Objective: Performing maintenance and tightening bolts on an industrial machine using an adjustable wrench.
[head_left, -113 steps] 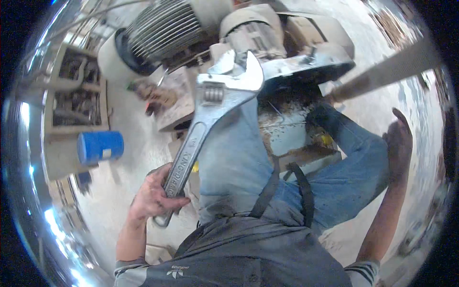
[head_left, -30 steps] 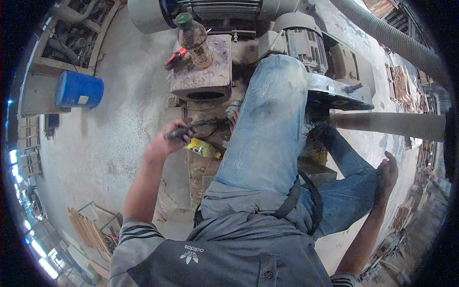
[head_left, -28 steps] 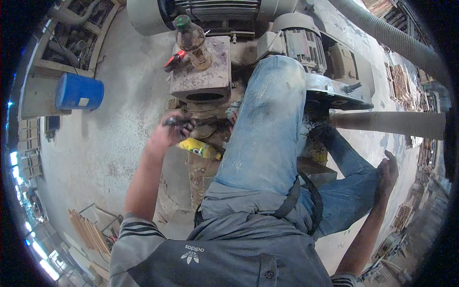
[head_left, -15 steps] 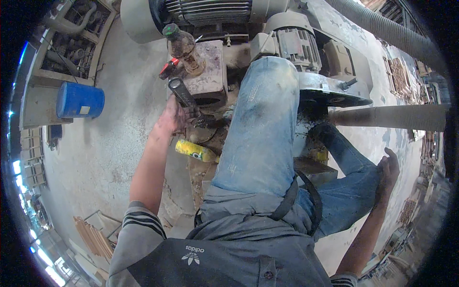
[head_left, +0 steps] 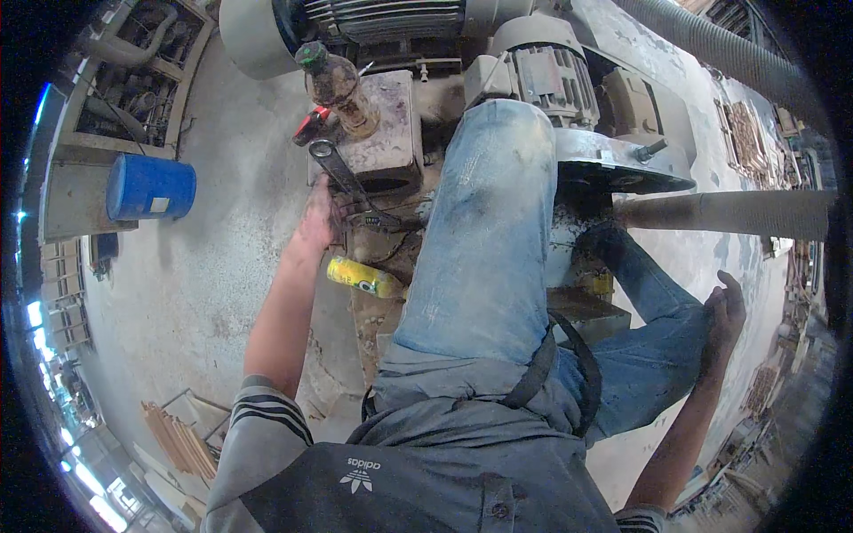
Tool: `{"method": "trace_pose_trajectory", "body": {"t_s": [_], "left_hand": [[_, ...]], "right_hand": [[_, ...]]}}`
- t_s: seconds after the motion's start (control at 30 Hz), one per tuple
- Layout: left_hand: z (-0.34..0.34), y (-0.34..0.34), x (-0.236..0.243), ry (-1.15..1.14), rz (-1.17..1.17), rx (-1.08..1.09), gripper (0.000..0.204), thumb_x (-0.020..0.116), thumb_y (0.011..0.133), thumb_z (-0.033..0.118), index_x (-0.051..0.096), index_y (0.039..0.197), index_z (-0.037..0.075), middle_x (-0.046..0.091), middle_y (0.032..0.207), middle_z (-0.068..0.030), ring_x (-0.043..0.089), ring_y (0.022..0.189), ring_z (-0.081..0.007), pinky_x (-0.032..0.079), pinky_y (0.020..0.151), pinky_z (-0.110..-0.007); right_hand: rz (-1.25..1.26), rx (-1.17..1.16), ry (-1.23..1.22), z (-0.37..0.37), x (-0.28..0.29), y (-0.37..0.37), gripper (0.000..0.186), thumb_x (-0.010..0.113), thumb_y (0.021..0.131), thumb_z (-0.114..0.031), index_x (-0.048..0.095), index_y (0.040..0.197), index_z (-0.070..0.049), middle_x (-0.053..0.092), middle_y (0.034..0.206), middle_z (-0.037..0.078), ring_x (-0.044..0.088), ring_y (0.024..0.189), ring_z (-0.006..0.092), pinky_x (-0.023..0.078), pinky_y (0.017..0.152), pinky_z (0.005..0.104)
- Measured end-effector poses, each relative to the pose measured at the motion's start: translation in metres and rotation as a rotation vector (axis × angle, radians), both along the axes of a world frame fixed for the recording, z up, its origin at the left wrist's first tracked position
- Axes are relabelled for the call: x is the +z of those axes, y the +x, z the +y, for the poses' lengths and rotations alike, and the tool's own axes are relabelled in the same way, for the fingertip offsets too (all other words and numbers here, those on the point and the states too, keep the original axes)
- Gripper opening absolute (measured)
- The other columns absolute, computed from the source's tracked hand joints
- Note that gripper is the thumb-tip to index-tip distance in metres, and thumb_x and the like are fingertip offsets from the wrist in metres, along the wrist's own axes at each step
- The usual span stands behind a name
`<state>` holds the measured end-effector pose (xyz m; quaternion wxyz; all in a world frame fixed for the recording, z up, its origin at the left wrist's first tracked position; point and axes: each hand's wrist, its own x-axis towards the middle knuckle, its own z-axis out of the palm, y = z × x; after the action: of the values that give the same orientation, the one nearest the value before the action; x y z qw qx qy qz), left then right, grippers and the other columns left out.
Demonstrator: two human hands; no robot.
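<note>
My left hand [head_left: 322, 218] holds a dark adjustable wrench [head_left: 351, 182] at the front of a grimy metal block [head_left: 391, 124], its ring end raised and its jaw end low beside the block's round opening; exact contact is unclear. A dirty green-capped bottle [head_left: 333, 89] stands on the block, with a red-and-black tool [head_left: 311, 124] beside it. A yellow bottle [head_left: 364, 277] lies below my left hand. On the right, my right hand [head_left: 724, 315] rests by my bent leg, fingers apart and loosely curved, holding nothing. My other jeans leg [head_left: 475, 249] stretches up between block and motor.
A large finned motor [head_left: 382, 22] and smaller motor [head_left: 546, 84] with a metal housing sit ahead. Ridged hoses [head_left: 720, 213] run rightward. A blue drum [head_left: 151, 186] lies at left beside framed machinery. Wood strips [head_left: 173, 435] lie lower left.
The wrench, held up close to the camera earlier, is now low by the block. In the last second my left hand has moved forward and the wrench has turned steeper.
</note>
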<state>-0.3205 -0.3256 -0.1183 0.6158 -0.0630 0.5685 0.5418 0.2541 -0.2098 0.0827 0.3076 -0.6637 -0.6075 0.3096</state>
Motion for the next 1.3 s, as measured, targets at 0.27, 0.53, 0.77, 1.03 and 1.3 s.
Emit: {"method": "trace_pose_trajectory", "body": {"t_s": [0.27,0.53,0.77,1.03,1.3], "left_hand": [[-0.004,0.008,0.006,-0.005,0.025,-0.014,0.054,0.032,0.087,0.057,0.048,0.113,0.012,0.058,0.088,-0.0137,0.057,0.076,-0.0264,0.048,0.068,-0.042],[-0.006,0.002,-0.004,0.085,0.043,0.062,0.045,0.037,0.089,0.049,0.048,0.111,0.011,0.058,0.088,-0.0133,0.057,0.077,-0.0254,0.048,0.066,-0.039],[-0.006,-0.002,-0.006,0.042,0.082,0.032,0.042,0.037,0.090,0.045,0.047,0.112,0.010,0.059,0.087,-0.0131,0.058,0.075,-0.0248,0.048,0.065,-0.037],[-0.011,-0.005,-0.009,0.032,0.099,0.031,0.040,0.040,0.089,0.045,0.051,0.105,0.009,0.058,0.082,-0.0100,0.056,0.071,-0.0222,0.048,0.063,-0.036],[-0.020,0.018,-0.003,0.122,0.181,0.055,0.039,0.037,0.091,0.040,0.048,0.111,0.008,0.057,0.094,-0.0133,0.055,0.079,-0.0234,0.048,0.066,-0.034]], "right_hand": [[0.016,0.032,0.016,0.002,-0.004,0.007,0.032,0.056,0.085,-0.023,0.053,0.110,-0.003,0.039,0.065,-0.004,0.035,0.058,0.0059,0.028,0.051,0.0208],[0.001,0.024,0.002,0.002,-0.002,0.003,0.031,0.054,0.086,-0.023,0.054,0.109,-0.003,0.039,0.065,-0.004,0.035,0.058,0.0062,0.028,0.052,0.0209],[0.075,0.005,0.011,0.004,-0.005,0.007,0.026,0.056,0.085,-0.010,0.055,0.110,-0.005,0.040,0.062,-0.004,0.036,0.056,0.0048,0.030,0.051,0.0190],[0.045,0.022,0.023,0.005,-0.008,0.009,0.033,0.058,0.084,-0.024,0.054,0.109,-0.004,0.038,0.064,-0.005,0.034,0.057,0.0056,0.026,0.050,0.0201],[0.103,-0.056,0.078,-0.011,0.007,0.006,0.034,0.054,0.086,-0.023,0.052,0.113,-0.002,0.038,0.065,-0.004,0.036,0.059,0.0062,0.031,0.056,0.0206]]}}
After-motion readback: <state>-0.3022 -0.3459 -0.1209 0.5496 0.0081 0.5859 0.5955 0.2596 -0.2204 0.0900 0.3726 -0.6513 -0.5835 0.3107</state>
